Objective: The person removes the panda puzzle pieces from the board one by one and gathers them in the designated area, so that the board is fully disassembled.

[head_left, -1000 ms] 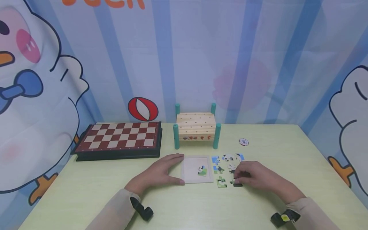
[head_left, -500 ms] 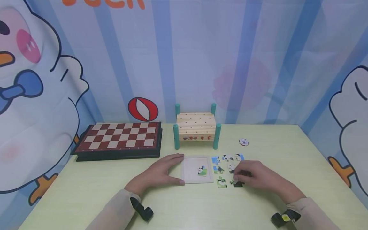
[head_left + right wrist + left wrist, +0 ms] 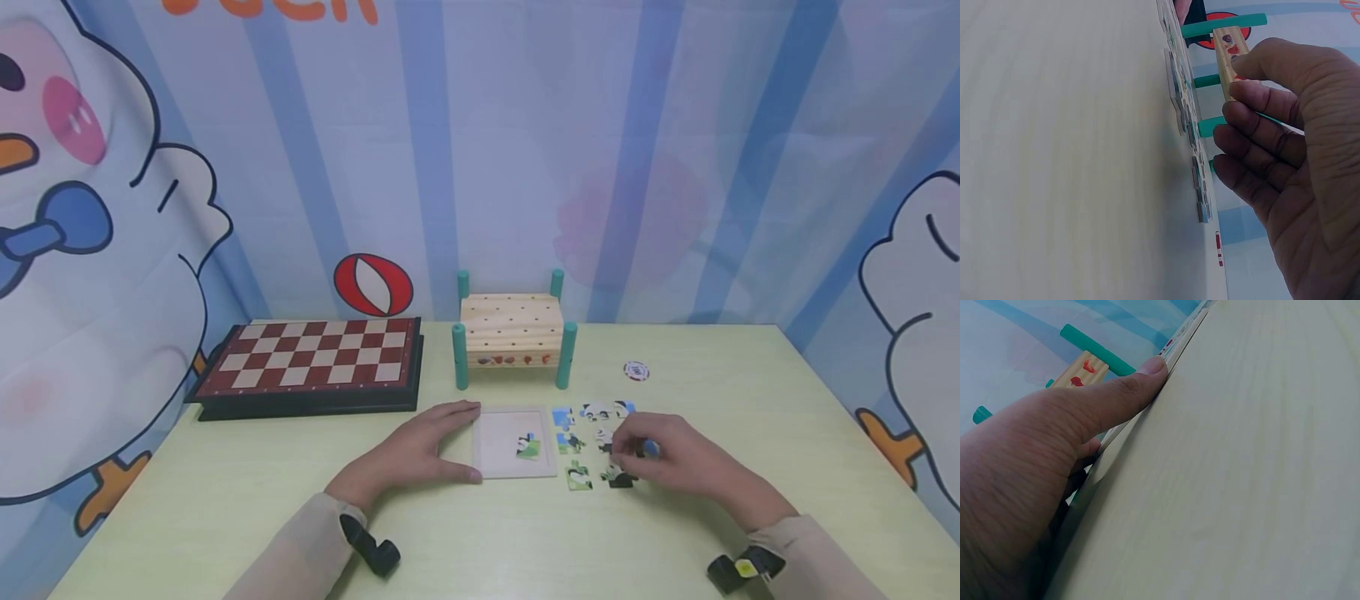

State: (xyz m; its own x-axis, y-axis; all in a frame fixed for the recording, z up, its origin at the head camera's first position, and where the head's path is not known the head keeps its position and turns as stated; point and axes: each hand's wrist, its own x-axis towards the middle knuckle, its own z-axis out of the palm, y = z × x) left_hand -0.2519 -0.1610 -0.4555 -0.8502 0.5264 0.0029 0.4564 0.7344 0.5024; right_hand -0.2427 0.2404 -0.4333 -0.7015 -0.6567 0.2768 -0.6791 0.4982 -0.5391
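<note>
My left hand [image 3: 453,450] lies flat on the table, thumb and forefinger straight against the left edge of a white puzzle tray [image 3: 495,442]. In the left wrist view the thumb [image 3: 1116,394] presses the tray edge [image 3: 1179,347]. One panda piece [image 3: 528,446] sits inside the tray. My right hand [image 3: 630,450] hovers over several loose panda puzzle pieces [image 3: 577,477] to the right of the tray, its curled fingers [image 3: 1254,131] pinching a small blue piece [image 3: 651,448]. A dark piece [image 3: 621,478] lies just below the fingertips.
A wooden peg bench with teal posts [image 3: 512,337] stands just behind the tray. A folded chessboard [image 3: 311,358] is at the back left. A small round chip [image 3: 635,371] lies at the back right. A printed curtain closes the back and sides.
The right hand has lifted slightly off the dark piece it covered, and a blue piece now shows between its fingers. The left hand and tray have not moved.
</note>
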